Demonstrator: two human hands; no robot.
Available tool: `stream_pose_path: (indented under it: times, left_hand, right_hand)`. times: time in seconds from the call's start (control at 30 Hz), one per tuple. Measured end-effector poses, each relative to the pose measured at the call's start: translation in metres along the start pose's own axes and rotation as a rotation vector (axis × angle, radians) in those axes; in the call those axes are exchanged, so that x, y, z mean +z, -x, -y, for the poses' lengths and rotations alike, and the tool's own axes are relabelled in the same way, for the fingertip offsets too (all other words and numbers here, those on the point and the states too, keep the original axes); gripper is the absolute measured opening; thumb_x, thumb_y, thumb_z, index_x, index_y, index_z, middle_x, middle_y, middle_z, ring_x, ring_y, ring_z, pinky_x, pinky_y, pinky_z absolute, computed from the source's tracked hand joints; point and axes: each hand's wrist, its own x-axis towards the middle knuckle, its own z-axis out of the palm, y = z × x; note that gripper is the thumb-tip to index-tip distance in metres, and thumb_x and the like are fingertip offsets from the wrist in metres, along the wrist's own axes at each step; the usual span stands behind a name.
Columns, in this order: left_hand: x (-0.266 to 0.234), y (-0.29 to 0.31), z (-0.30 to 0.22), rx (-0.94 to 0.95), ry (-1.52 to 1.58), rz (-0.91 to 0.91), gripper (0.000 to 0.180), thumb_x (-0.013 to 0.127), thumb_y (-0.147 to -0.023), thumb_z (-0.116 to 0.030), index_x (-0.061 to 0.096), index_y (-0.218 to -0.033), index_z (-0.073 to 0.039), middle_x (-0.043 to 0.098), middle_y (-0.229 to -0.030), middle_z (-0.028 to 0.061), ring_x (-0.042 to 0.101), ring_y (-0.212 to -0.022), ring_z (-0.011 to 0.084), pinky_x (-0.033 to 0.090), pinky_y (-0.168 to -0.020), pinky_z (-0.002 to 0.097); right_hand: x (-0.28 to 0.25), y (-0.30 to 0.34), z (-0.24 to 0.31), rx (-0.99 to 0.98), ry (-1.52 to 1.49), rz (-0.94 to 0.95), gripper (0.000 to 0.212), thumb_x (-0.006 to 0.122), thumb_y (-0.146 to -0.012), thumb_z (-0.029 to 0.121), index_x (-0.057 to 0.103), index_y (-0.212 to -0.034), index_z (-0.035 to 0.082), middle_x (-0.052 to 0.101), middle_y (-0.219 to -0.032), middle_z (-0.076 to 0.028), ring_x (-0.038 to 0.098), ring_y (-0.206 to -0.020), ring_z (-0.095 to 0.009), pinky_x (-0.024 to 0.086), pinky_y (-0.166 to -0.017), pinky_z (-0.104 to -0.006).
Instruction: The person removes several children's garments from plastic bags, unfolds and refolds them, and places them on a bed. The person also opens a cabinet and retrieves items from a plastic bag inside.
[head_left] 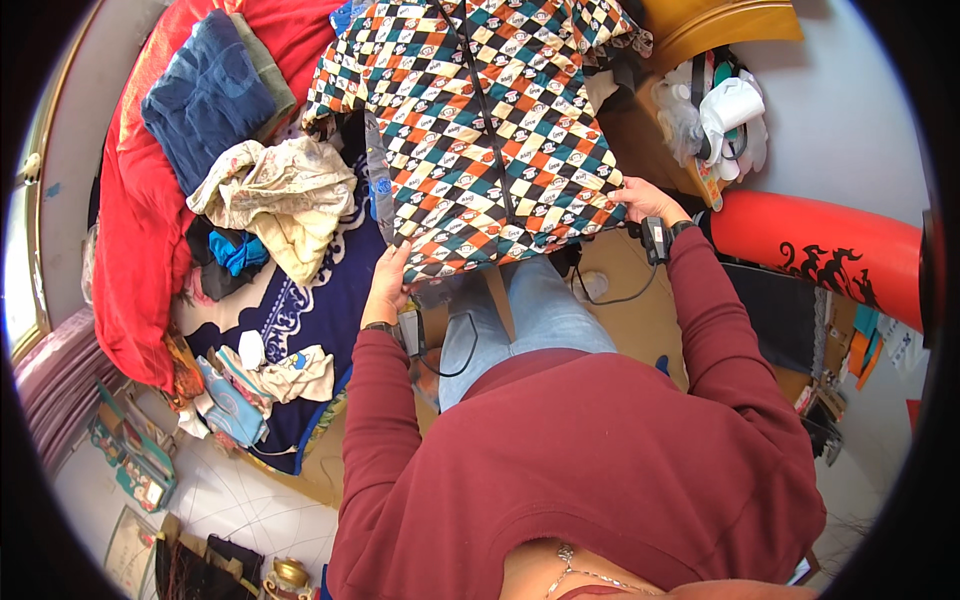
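A short-sleeved zip-up jacket (535, 130) with a checkered pattern in orange, teal, black and cream is spread out in front of me, its dark zip running down the middle. My left hand (389, 280) pinches its lower left corner, and my right hand (648, 200) grips the lower right corner. Between them the hem stretches nearly straight above my jeans. The sleeves reach out to both sides at the far end. A strip of grey and blue cloth shows from under the jacket's left edge. Both wrists carry a small strapped device with a cable.
Left of the jacket, folded dark blue clothing (208, 100), a crumpled cream floral garment (270, 185) and a red cover (140, 250) lie on the bed. Small clothes (285, 375) rest on a navy blanket. A red cylinder (820, 250) stands at the right, below hanging white bags (730, 110).
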Motion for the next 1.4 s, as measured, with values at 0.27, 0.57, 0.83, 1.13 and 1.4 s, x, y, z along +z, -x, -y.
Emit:
stream_pose_path:
  times: [0.27, 0.57, 0.83, 1.13, 1.4]
  left_hand:
    - [-0.006, 0.006, 0.006, 0.029, 0.174, 0.133, 0.027, 0.055, -0.085, -0.016, 0.048, -0.110, -0.008, 0.062, -0.089, 0.0037, 0.059, -0.062, 0.0092, 0.042, -0.042, 0.0190]
    - [-0.012, 0.006, 0.013, 0.004, 0.235, 0.232, 0.039, 0.057, -0.081, -0.008, 0.044, -0.118, -0.008, 0.059, -0.104, 0.0071, 0.060, -0.086, 0.0167, 0.051, -0.063, 0.0294]
    - [-0.018, -0.005, 0.026, 0.037, 0.220, 0.245, 0.039, 0.054, -0.082, -0.005, 0.044, -0.119, -0.006, 0.057, -0.108, 0.0075, 0.058, -0.092, 0.0203, 0.048, -0.078, 0.0365]
    - [-0.018, -0.024, 0.047, -0.094, -0.154, -0.034, 0.035, 0.059, -0.081, -0.018, 0.050, -0.113, -0.007, 0.061, -0.093, 0.0024, 0.059, -0.076, 0.0125, 0.043, -0.065, 0.0241]
    - [-0.019, -0.037, 0.046, -0.086, -0.469, -0.235, 0.025, 0.057, -0.083, -0.024, 0.054, -0.101, -0.007, 0.060, -0.084, 0.0007, 0.055, -0.073, 0.0099, 0.042, -0.063, 0.0251]
  right_hand:
    - [-0.028, -0.005, -0.002, 0.142, 0.451, -0.141, 0.026, 0.057, -0.084, 0.024, 0.054, -0.102, 0.005, 0.061, -0.078, 0.002, 0.052, -0.055, -0.004, 0.037, -0.043, -0.0171]
    - [-0.020, 0.003, 0.007, 0.121, 0.337, -0.148, 0.029, 0.060, -0.082, 0.027, 0.055, -0.100, 0.005, 0.060, -0.077, -0.001, 0.056, -0.060, -0.010, 0.044, -0.050, -0.0231]
    - [-0.015, -0.008, 0.003, 0.155, 0.195, -0.143, 0.027, 0.060, -0.081, 0.015, 0.054, -0.105, 0.004, 0.060, -0.091, -0.005, 0.058, -0.077, -0.015, 0.048, -0.070, -0.0324]
    - [0.005, -0.056, 0.007, 0.106, 0.749, -0.342, 0.031, 0.061, -0.076, 0.019, 0.055, -0.102, 0.003, 0.058, -0.078, 0.000, 0.054, -0.062, -0.007, 0.041, -0.050, -0.0218]
    - [0.084, -0.122, 0.078, -0.512, 0.852, -0.281, 0.033, 0.059, -0.077, 0.015, 0.056, -0.105, 0.000, 0.060, -0.088, -0.008, 0.057, -0.079, -0.016, 0.046, -0.072, -0.0272]
